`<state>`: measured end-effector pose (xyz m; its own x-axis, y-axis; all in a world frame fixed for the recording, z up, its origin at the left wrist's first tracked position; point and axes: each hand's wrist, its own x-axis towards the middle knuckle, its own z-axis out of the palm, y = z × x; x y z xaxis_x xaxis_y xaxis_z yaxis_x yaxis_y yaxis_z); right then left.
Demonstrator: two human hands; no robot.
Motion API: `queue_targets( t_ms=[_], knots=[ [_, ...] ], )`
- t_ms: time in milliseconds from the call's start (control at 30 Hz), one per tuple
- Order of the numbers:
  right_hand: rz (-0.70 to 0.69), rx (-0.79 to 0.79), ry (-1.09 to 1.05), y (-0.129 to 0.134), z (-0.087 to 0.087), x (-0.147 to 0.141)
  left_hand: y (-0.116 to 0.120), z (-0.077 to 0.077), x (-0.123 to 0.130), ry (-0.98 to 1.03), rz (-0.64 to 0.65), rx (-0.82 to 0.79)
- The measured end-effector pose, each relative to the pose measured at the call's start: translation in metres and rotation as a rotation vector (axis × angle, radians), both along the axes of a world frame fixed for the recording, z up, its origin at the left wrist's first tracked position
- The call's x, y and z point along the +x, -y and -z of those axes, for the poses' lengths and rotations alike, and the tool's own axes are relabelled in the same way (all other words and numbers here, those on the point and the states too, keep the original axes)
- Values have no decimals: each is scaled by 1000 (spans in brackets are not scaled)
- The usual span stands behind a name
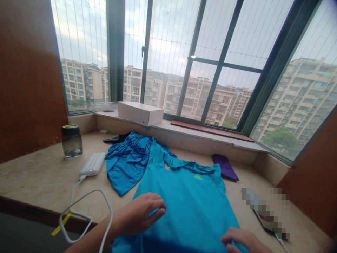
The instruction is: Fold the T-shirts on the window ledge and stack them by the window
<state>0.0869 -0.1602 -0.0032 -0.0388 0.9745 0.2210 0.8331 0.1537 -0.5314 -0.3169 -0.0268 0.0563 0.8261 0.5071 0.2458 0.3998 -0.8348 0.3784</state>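
A bright blue T-shirt [184, 196] lies spread on the counter, its collar toward the window and its lower end hanging over the front edge. It bears a small green logo on the chest. Over its left side is my left hand [146, 212], fingers loosely bent and the thumb apart, with nothing visible in it. My right hand [243, 239] is at the shirt's lower right edge, partly cut off by the frame; its fingers are apart. Whether either hand touches the fabric is hard to see. A crumpled darker blue garment [126, 161] lies behind, at the left.
Left on the counter [31, 175] stand a water bottle [72, 142] and a white power bank [93, 164]; its cable [109, 203] loops over my left forearm. A white box [140, 113] is on the sill. At right are a purple cloth item [225, 168] and a phone [265, 216].
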Motion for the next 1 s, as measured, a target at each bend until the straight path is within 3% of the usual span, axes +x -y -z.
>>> queue_targets(
  t_ms=[67,133,233,300,400,500,600,700,800,867,1000],
  knots=[
    [-76,-115,-12,-25,-12,-11,-31,19,15,-2,-72,51],
    [-24,-80,15,-51,-15,-17,-55,41,27,-28,-123,91],
    [-32,-96,81,-76,-9,-14,-69,60,32,-91,-161,124],
    [-65,-130,101,-86,-6,-6,-70,59,34,-166,-153,163],
    [-72,-167,137,-111,-14,0,-81,43,47,-346,-142,164],
    [-103,-146,168,-156,-22,-1,-116,30,76,-429,-163,135],
    [-121,-122,145,-201,-9,-3,-160,32,106,-396,-209,127],
    [-5,-85,171,-227,16,1,-192,42,123,-309,-317,144],
    [154,-23,301,-232,31,16,-205,55,130,-232,-469,167],
    [266,-8,370,-228,32,33,-206,65,131,-216,-519,168],
    [510,-45,374,-212,27,69,-205,80,130,-248,-483,143]
  ],
)
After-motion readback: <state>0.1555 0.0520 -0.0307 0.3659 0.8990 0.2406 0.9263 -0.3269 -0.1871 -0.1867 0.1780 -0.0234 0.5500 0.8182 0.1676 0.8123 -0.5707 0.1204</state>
